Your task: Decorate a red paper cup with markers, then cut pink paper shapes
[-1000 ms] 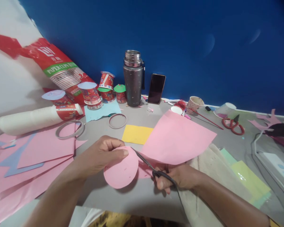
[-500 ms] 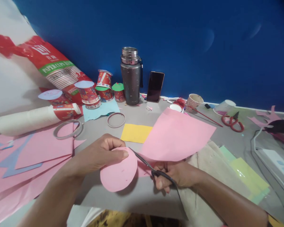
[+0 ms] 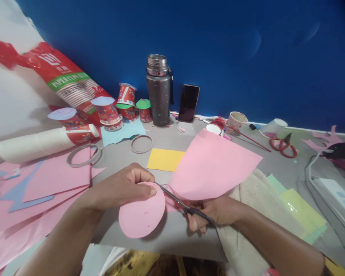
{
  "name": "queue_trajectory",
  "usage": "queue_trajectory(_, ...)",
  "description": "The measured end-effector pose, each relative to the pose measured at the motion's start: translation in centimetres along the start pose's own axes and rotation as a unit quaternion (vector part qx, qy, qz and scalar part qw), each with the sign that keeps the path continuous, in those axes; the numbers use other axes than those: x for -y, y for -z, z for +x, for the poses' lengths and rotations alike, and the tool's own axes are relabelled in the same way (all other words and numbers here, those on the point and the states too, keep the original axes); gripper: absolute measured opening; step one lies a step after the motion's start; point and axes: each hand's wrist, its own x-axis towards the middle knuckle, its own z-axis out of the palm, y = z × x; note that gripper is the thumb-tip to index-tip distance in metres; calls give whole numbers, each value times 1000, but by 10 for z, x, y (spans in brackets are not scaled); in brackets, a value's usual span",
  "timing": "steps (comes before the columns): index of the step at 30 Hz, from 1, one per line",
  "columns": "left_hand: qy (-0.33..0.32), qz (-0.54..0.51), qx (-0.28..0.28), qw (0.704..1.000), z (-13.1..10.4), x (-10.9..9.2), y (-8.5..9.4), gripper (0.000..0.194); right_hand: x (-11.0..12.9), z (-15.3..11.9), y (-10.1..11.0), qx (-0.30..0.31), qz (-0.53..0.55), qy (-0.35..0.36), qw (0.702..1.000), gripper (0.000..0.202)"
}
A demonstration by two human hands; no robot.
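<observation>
Between thumb and fingers, my left hand pinches the upper edge of a rounded pink paper disc, which has small marks on its face. My right hand is closed around the handles of dark scissors. Their blades point up and left, with the tips beside my left thumb at the disc's edge. A large pink paper sheet stands up behind the scissors, partly over my right hand; whether it still joins the disc is hidden. A yellow paper rectangle lies just beyond my left hand.
Pink and blue papers pile up at left beside stacked paper cups and tape rolls. Farther back stand a steel flask and a phone. To the right are red-handled scissors, a cloth and a power strip.
The pink disc has tilted and shifted slightly down and left in my left hand. The scissor blades look more closed. My right hand has barely moved.
</observation>
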Motion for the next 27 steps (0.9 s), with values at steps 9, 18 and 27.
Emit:
queue_trajectory(9, -8, 49, 19, 999, 2, 2, 3, 36, 7, -4, -1, 14, -12, 39, 999, 52)
queue_trajectory(18, -218, 189, -173, 942, -41, -3, -24, 33, 5, -3, 2, -52, -20, 47, 997, 54)
queue_trajectory(27, -333, 450, -95, 823, -3, -36, -81, 24, 9, 5, 0, -39, -15, 197, 980, 63)
